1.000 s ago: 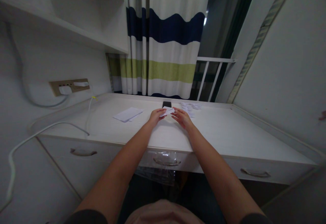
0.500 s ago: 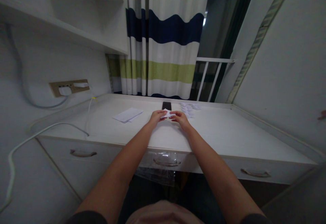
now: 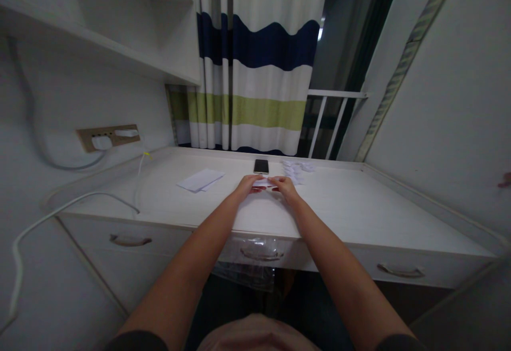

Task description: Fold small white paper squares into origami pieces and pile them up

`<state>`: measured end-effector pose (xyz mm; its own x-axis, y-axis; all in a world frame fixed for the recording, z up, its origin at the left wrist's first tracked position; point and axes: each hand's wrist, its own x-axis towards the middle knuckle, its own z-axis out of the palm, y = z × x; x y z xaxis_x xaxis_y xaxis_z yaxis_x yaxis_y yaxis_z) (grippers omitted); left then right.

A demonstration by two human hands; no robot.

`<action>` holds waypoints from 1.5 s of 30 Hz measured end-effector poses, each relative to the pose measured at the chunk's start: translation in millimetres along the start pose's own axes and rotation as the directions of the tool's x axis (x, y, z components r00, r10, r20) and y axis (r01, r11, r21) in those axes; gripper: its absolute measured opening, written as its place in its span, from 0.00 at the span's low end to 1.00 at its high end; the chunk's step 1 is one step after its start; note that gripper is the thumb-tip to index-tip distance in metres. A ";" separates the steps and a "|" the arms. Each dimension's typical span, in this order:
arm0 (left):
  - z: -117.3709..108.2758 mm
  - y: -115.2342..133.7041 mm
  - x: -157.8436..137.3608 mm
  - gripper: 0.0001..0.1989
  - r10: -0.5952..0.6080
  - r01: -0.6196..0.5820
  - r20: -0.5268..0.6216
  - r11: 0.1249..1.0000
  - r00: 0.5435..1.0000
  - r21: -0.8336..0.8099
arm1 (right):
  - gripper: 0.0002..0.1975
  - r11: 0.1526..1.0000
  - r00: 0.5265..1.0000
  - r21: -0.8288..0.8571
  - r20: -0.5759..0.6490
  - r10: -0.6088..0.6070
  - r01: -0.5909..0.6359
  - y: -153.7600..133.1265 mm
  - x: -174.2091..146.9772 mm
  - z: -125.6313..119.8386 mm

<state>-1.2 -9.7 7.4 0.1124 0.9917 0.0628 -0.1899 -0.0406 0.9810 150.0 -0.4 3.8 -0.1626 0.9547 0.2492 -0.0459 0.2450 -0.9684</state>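
Between my two hands is a small piece of folded white paper (image 3: 261,182), held just above the desk. My left hand (image 3: 246,185) pinches its left end, and my right hand (image 3: 285,186) grips the right end with thumb and fingers. Directly beyond the paper lies a dark phone (image 3: 261,166), flat on the desk. Several small folded paper pieces (image 3: 293,171) are grouped to the right of the phone. Flat white sheets (image 3: 200,180) rest to the left of my hands.
The white desk (image 3: 339,207) has drawers along its front and a raised ledge at the back. A white cable (image 3: 99,194) trails over its left edge from the wall socket (image 3: 107,137). A striped curtain (image 3: 267,84) hangs behind, and a shelf (image 3: 120,52) overhangs the left side.
My hands have lowered slightly toward me with the paper, uncovering more of the phone. The paper now appears flatter and narrower between my fingers.
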 end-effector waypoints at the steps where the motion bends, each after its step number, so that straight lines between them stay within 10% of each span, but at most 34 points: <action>1: 0.3 0.7 -1.4 0.14 0.005 -0.005 0.019 1.000 1.000 -0.005 | 0.15 1.000 1.000 0.005 -0.021 0.008 -0.008 0.5 1.0 -0.3; 7: 1.3 2.3 -7.1 0.18 0.031 -0.032 0.144 0.999 0.989 0.006 | 0.14 0.997 0.992 0.052 -0.113 0.059 -0.054 0.6 3.6 -2.1; 45: -1.7 -6.2 2.7 0.18 0.133 -0.132 -0.005 0.990 0.991 0.050 | 0.16 0.998 0.992 0.021 -0.117 -0.051 0.054 4.4 5.8 -3.1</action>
<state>-1.3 -6.5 1.3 0.0818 0.9781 0.1915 -0.1542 -0.1775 0.9720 152.0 6.7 0.9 -0.0440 0.9542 0.2960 -0.0755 0.2923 -0.9533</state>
